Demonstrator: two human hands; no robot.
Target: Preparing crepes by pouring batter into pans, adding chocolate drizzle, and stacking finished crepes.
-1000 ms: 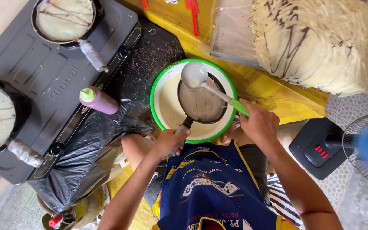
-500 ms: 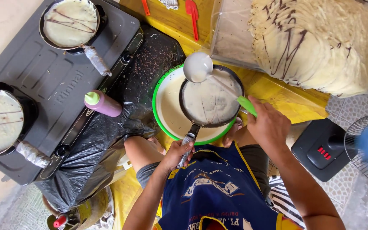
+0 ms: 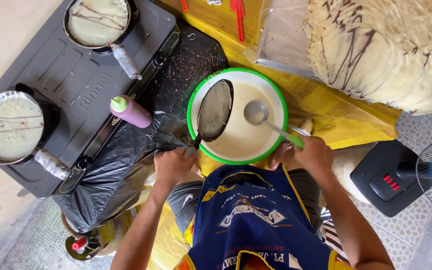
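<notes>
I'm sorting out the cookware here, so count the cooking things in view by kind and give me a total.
Pans: 3, two on the stove, one tilted over the bowl in the left hand
Ladles: 1, in the right hand
Batter bowls: 1
Squeeze bottles: 1
Stoves: 1
Total: 7

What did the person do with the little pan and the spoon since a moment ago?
The left hand tipped the small pan from flat up onto its edge over the green-rimmed bowl. The right hand lowered the ladle from above the pan into the batter. Both hands kept their grip. The two pans on the stove and the purple bottle stayed put.
</notes>
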